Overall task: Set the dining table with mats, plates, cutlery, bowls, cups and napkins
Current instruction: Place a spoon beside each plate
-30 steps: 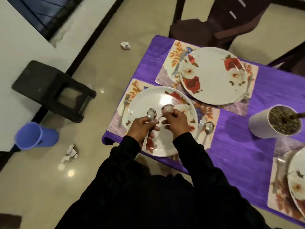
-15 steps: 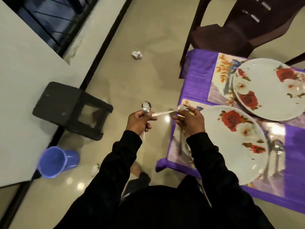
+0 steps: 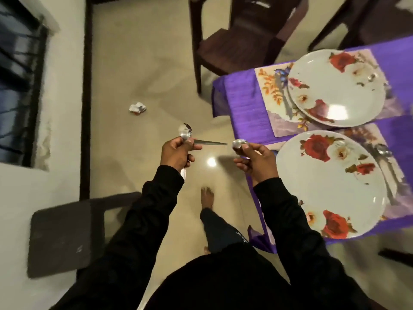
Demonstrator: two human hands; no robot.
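Spoons: two, one gripped in left hand (image 3: 177, 154), one in right hand (image 3: 257, 161); two plates (image 3: 335, 189) on table.

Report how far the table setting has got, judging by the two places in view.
Done: both visible places have a mat and a floral plate, with cutlery lying beside the near plate.
In hand: the left hand and the right hand each grip a spoon, held over the floor.
Left: placing those spoons; no bowls, cups or napkins show at these places.
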